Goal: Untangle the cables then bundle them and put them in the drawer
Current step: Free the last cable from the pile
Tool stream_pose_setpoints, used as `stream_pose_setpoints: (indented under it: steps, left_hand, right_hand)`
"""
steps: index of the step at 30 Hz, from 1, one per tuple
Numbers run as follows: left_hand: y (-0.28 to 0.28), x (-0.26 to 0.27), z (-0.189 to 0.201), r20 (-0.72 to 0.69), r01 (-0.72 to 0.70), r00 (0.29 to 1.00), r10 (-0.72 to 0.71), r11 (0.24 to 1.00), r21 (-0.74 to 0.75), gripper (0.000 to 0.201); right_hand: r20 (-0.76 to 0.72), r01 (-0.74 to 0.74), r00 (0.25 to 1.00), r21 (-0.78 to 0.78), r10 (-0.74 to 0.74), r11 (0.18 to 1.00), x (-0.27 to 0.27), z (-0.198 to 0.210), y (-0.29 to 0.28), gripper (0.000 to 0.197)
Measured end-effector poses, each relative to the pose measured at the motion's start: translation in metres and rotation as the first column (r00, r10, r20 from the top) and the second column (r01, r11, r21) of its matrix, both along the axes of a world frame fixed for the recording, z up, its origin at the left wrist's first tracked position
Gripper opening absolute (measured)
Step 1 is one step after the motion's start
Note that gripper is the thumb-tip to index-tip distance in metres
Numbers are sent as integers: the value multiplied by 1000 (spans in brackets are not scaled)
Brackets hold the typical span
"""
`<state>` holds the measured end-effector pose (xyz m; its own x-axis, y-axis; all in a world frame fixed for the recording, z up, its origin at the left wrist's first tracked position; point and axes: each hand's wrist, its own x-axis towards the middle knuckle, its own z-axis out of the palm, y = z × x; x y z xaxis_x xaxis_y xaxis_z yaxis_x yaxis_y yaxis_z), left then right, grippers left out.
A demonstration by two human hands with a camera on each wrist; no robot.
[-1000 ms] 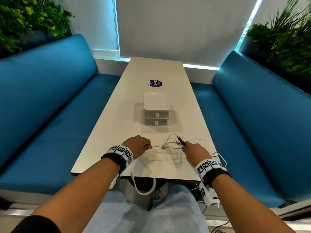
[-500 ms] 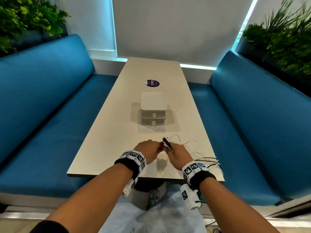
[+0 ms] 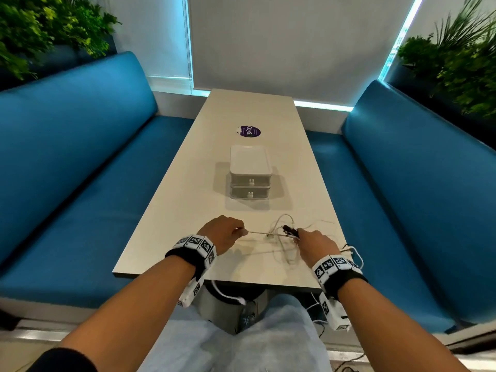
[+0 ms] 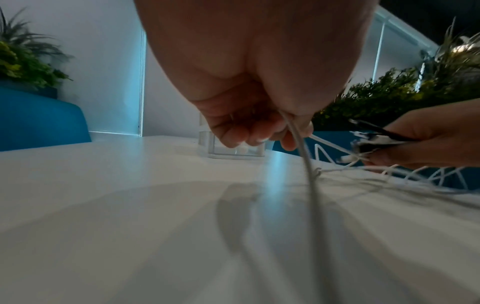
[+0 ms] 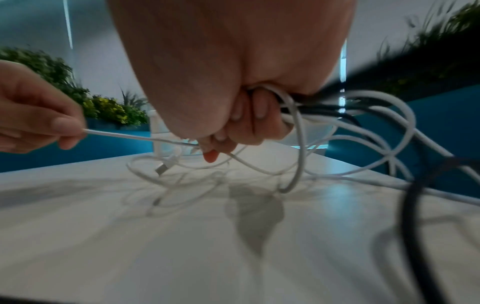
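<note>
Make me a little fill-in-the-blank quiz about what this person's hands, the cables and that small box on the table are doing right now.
1. The left hand pinches a ____ cable, colour-wise.
2. The right hand grips white and ____ cables together.
3. The drawer unit has ____ drawers, both closed.
4. The sofas beside the table are ____.

Missing words: white; black; two; blue

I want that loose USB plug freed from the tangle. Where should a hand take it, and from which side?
Probably by the white sleeve just behind the metal tip of the USB plug, coming from above: it lies on the table under the taut white cable stretched between the left hand and right hand.
</note>
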<state>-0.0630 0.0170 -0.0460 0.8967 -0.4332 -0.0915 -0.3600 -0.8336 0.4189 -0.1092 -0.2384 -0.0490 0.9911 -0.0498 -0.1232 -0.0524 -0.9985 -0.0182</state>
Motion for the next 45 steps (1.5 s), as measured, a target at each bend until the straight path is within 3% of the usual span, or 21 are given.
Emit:
stream_pose_setpoints:
  steps: [8,14,17,22,26,29,36,41,45]
  left_hand:
    - [-22,-14,-5,206,-9,978,-40,973,232,32]
    - [-43,-19,-8,193,48,979,-69,993,110,33]
    - [-41,-20,-7,224,45,972,-70,992,117,35]
    - [-35,-14,-10,214,63,972,-103,981,186,34]
    - [-11,-6,-16,154,51,985,-81,980,190,36]
    - [9,-4,-24,151,-1,988,-22,989,151,32]
    - [-14,-14,-21,216,-46,976,-9,968,248,32]
    - [-25,-17,-21,170,-39,985,-8,962,272,33]
    - [-30,-18,-19,97,4,995,-23,983,183,32]
  right_hand:
    - [127,69,988,106,-82,992,-3,8,24,24]
    - [101,-112,992,398,77,911,-2,1,50,22]
    - [57,-114,993,490,99,864,1,-2,46,22]
    - [11,-91,996,320,92,943,1,-5,34,22]
    - [13,27,999,138,-29,990,-4,-2,3,25]
    - [7,160,987,94,-162,983,-9,-4,-23,27]
    - [105,245,956,230,-274,942,-2,2,2,23]
    - [186,164,956,306,-228,938,-3,10,20,24]
    - [162,54,978,418,-132,907,-3,4,25,28]
